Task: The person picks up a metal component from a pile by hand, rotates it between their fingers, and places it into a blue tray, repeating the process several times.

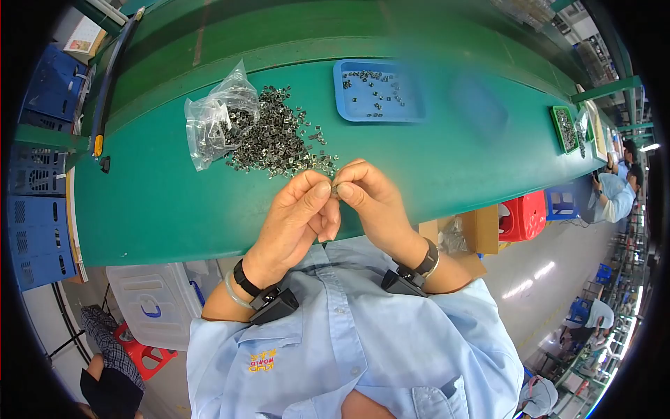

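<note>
My left hand (pixel 301 208) and my right hand (pixel 370 202) meet above the near edge of the green table, thumbs and forefingers pinched together. Between their fingertips is a small metal part (pixel 334 190), mostly covered by the fingers. Just beyond them spreads a heap of small dark metal parts (pixel 276 136), with a few strays reaching toward my fingers. A clear plastic bag (pixel 209 129) lies at the heap's left side, partly over it. Farther back stands a blue tray (pixel 384 116) with several of the small parts scattered inside.
A green tray (pixel 564 129) of small parts sits at the table's far right end. Below the right edge are a red stool (pixel 523 216) and a cardboard box (pixel 480 230). A lidded plastic bin (pixel 150 300) stands at the lower left; blue crates (pixel 42 237) are stacked beyond. Other people are seated nearby.
</note>
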Motion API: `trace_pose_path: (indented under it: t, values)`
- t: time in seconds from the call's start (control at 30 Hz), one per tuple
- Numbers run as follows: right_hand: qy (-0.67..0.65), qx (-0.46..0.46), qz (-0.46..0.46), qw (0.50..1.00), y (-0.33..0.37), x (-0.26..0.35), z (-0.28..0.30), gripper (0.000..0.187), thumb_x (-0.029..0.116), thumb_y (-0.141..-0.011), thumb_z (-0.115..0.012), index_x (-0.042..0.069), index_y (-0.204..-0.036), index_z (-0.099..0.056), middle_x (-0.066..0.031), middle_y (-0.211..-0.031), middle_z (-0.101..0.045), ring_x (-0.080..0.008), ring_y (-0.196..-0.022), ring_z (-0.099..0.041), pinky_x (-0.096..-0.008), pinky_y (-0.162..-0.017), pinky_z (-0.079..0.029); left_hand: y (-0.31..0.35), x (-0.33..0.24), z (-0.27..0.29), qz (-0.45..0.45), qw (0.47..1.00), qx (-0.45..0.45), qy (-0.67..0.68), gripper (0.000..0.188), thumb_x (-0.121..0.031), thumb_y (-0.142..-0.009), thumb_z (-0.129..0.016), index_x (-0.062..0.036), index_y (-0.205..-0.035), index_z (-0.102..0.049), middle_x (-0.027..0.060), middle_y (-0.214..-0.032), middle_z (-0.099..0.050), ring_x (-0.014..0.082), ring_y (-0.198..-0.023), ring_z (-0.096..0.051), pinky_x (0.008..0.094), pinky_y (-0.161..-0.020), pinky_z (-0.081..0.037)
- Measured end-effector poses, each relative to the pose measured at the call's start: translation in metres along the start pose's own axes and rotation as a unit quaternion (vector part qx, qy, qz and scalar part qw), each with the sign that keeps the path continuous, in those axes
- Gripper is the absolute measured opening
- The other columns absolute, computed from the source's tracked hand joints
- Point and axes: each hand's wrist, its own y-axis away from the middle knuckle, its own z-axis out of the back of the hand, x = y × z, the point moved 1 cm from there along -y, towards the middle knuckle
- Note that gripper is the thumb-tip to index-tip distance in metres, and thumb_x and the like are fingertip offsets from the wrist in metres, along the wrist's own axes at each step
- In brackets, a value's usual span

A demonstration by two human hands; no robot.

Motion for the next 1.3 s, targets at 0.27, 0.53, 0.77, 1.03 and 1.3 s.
trace_pose_path:
  t: [0.27, 0.53, 0.77, 1.03, 1.3]
  values:
    - [-0.017, -0.002, 0.005, 1.000, 0.001, -0.002, 0.000, 0.012, 0.017, -0.091, -0.058, 0.006, -0.093, -0.056, -0.0014, -0.093, -0.053, -0.0109, -0.088, -0.050, -0.0280, -0.083, -0.042, -0.001, 0.001, 0.002, 0.004, 1.000, -0.006, -0.003, 0.018, -0.023, -0.095, -0.053, -0.0064, -0.091, -0.050, 0.0033, -0.064, -0.053, 0.0112, -0.053, -0.050, 0.0224, -0.044, -0.035]
    - [-0.007, -0.034, -0.004, 0.999, -0.002, -0.001, 0.003, 0.011, 0.016, -0.092, -0.057, 0.005, -0.093, -0.056, -0.0014, -0.089, -0.055, -0.0106, -0.084, -0.051, -0.0269, -0.079, -0.043, -0.007, 0.001, 0.000, 0.003, 1.000, -0.007, -0.025, 0.019, -0.024, -0.095, -0.053, -0.0054, -0.096, -0.052, 0.0033, -0.066, -0.054, 0.0101, -0.053, -0.052, 0.0211, -0.043, -0.036]
    - [0.111, -0.138, 0.051, 0.983, -0.053, 0.033, 0.050, 0.016, 0.016, -0.092, -0.053, 0.001, -0.094, -0.056, -0.0025, -0.074, -0.059, -0.0118, -0.071, -0.056, -0.0266, -0.071, -0.045, -0.003, -0.011, 0.015, -0.004, 1.000, -0.018, -0.006, 0.020, -0.023, -0.097, -0.048, -0.0037, -0.101, -0.052, 0.0040, -0.069, -0.055, 0.0106, -0.052, -0.049, 0.0224, -0.044, -0.037]
    - [0.408, -0.128, 0.135, 0.894, -0.070, 0.020, 0.078, 0.014, 0.013, -0.086, -0.060, 0.003, -0.096, -0.062, -0.0061, -0.092, -0.061, -0.0179, -0.082, -0.059, -0.0308, -0.076, -0.047, 0.011, -0.007, 0.041, -0.002, 0.997, -0.071, 0.016, 0.018, -0.020, -0.097, -0.048, -0.0032, -0.101, -0.053, 0.0041, -0.069, -0.055, 0.0108, -0.052, -0.049, 0.0225, -0.046, -0.038]
    - [0.604, 0.085, 0.142, 0.779, -0.051, 0.004, 0.038, 0.014, 0.012, -0.077, -0.068, 0.007, -0.089, -0.063, -0.0077, -0.090, -0.058, -0.0266, -0.090, -0.055, -0.0371, -0.076, -0.046, 0.006, -0.008, 0.036, 0.005, 0.999, -0.039, -0.017, 0.018, -0.020, -0.096, -0.049, -0.0031, -0.102, -0.054, 0.0037, -0.070, -0.056, 0.0098, -0.052, -0.049, 0.0221, -0.046, -0.038]
